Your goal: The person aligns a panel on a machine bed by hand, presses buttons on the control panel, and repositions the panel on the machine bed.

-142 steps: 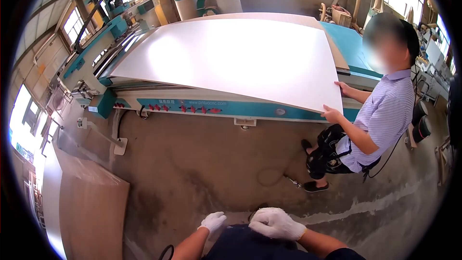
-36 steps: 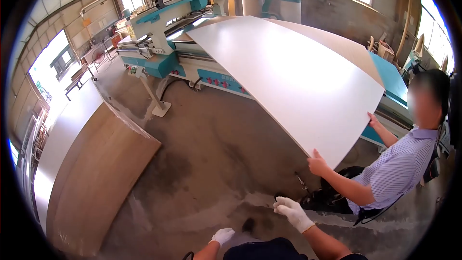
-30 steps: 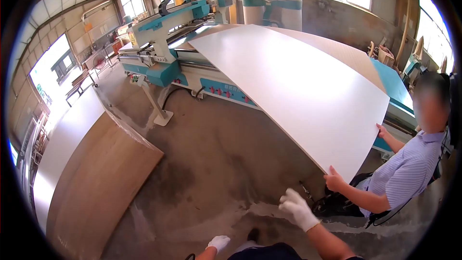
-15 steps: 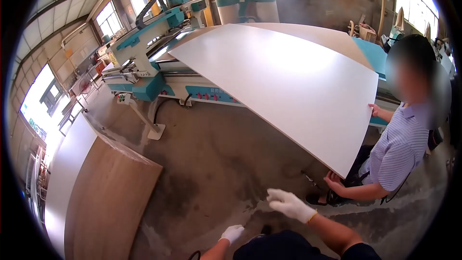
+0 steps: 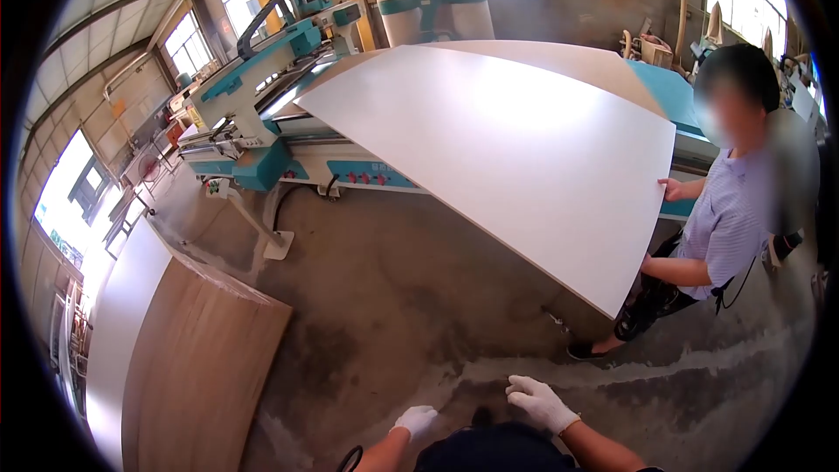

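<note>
Both hands wear white gloves, low in the head view in front of my body. My left hand (image 5: 416, 420) is held over the floor; its fingers are too small and foreshortened to read. To its right my right hand (image 5: 542, 403) is raised with its fingers apart and nothing in it. Neither touches the large white panel (image 5: 524, 157), which lies slantwise over the machine bed with its near corner jutting out over the floor. A person (image 5: 725, 201) at the right grips the panel's right edge with both hands.
A CNC machine (image 5: 253, 114) with a teal and white gantry stands behind the panel. Brown and white boards (image 5: 210, 341) lie stacked at the left. A control stand (image 5: 253, 218) rises from the floor between them. A hose fitting (image 5: 556, 320) lies near the person's feet.
The white panel has swung from along the machine to a slant, its near corner now over the floor. The person has shifted their lower hand along its edge. My right hand has lowered slightly.
</note>
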Motion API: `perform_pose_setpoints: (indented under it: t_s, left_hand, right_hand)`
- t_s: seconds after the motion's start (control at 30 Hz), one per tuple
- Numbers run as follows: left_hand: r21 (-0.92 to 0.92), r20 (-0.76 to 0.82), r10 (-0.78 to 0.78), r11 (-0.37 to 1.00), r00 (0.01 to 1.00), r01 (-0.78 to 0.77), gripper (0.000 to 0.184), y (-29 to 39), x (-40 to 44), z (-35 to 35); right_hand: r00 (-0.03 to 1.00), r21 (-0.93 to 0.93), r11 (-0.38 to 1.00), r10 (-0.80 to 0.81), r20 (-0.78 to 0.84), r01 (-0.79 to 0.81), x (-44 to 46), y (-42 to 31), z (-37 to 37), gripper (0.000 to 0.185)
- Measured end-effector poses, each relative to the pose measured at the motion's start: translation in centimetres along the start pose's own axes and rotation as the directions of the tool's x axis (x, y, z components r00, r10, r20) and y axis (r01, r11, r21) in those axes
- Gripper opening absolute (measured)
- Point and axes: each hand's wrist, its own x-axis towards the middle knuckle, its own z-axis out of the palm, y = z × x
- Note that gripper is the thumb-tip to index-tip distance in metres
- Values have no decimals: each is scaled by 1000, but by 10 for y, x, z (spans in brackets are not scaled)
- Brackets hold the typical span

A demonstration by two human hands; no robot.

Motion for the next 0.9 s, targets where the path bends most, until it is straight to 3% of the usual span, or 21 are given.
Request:
perform_pose_setpoints:
  t_s: [0.03,0.13,0.23,0.33,0.43,0.53,0.63,0.73,0.83,0.9]
  left_hand:
    - [-194,-38,-119,975,992,110,49,18,-11,-8]
    - [-208,-4,-55,977,998,53,54,34,-11,-5]
    - [-292,66,-97,950,993,113,57,62,-25,-11]
    - [25,-9,186,982,982,-186,48,47,-18,6]
    - [348,47,390,857,920,-381,36,19,5,33]
    - [321,-49,402,873,914,-367,29,5,9,51]
    - [78,4,168,983,986,-167,39,-3,19,63]
    - [249,82,266,928,961,-278,46,5,10,58]
    - [-219,77,-80,971,994,95,47,76,-32,18]
    - [-123,83,-76,989,994,85,58,76,-29,18]
  right_hand:
    - [1000,27,1000,3,1,-3,1,8,0,56]
    - [1000,42,999,25,4,-25,-5,21,-1,56]
    - [999,40,998,41,21,-42,-8,24,-4,56]
    - [999,51,998,34,26,-35,-13,22,-6,56]
    - [999,95,994,46,18,-48,-18,17,-13,56]
    - [1000,97,995,30,-2,-29,-22,19,-21,54]
    - [999,118,993,16,-32,-12,-25,26,-30,52]
    - [998,146,989,25,-62,-16,-32,31,-41,53]
    - [995,165,986,23,-92,-8,-36,41,-53,53]
    - [993,182,983,24,-114,-3,-37,47,-58,53]
